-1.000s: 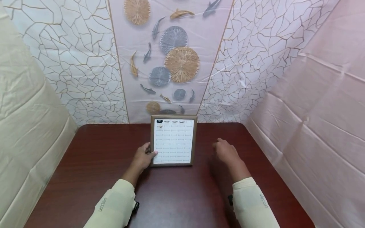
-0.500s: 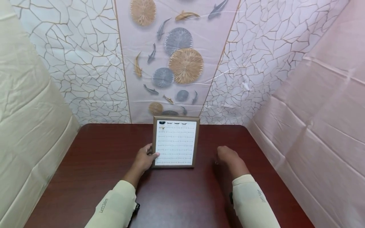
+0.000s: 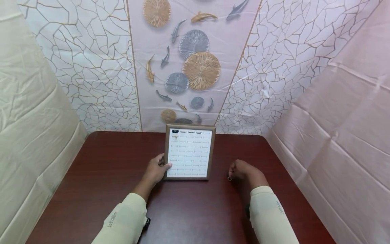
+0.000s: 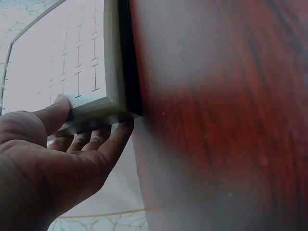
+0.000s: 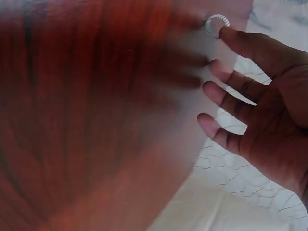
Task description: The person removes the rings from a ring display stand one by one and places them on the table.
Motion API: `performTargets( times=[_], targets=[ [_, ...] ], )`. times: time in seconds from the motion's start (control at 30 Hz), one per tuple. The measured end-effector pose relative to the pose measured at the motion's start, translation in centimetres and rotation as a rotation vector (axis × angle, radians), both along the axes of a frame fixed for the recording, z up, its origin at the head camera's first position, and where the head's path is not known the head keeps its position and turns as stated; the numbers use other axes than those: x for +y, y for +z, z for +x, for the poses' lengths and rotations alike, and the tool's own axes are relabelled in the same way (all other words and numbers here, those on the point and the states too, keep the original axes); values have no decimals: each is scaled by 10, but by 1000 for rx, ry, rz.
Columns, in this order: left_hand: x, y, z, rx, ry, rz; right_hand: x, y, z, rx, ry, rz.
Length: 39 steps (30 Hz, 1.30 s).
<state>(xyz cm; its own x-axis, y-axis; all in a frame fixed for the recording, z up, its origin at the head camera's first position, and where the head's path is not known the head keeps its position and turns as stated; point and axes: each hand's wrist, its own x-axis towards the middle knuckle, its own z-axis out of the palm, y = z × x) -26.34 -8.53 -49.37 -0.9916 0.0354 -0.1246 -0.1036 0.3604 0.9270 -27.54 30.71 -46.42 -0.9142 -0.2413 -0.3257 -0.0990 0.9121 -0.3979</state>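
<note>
A ring display board (image 3: 190,154) with a brown wooden frame and a white slotted face stands tilted on the table. My left hand (image 3: 155,170) grips its left edge, thumb on the white face and fingers behind the frame, as the left wrist view also shows. Several rings (image 3: 175,131) sit in the top row, the leftmost one dark. A gold-toned ring (image 3: 175,137) sits in the first slot of the second row. Right of the board, my right hand (image 3: 241,169) pinches a ring (image 5: 208,27) at the thumb tip, low over the table; its other fingers are loosely bent.
The dark red wooden table (image 3: 182,210) runs back to a patterned cloth wall (image 3: 106,84). Pale quilted panels (image 3: 320,135) slope along both sides. Black straps (image 3: 147,223) show under the cream sleeves.
My right hand has drawn down and turned its fingers inward, and a ring now shows at its fingertips. The left hand keeps its grip on the board. The whole view has shifted slightly.
</note>
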Motion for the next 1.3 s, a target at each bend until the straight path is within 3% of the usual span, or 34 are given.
performTargets(
  times=[0.17,0.57,1.1,1.3],
  targets=[
    [0,0,1,10,-2,-10,10,-12,-2,-13,-10,-111],
    [-2,0,1,2,-11,-10,20,-24,-5,-30,-98,-265],
    [-1,-2,2,18,-9,0,25,-31,0,2,-210,-326],
    [-1,-5,3,50,-13,-19,26,-32,2,95,-258,-316]
  ],
)
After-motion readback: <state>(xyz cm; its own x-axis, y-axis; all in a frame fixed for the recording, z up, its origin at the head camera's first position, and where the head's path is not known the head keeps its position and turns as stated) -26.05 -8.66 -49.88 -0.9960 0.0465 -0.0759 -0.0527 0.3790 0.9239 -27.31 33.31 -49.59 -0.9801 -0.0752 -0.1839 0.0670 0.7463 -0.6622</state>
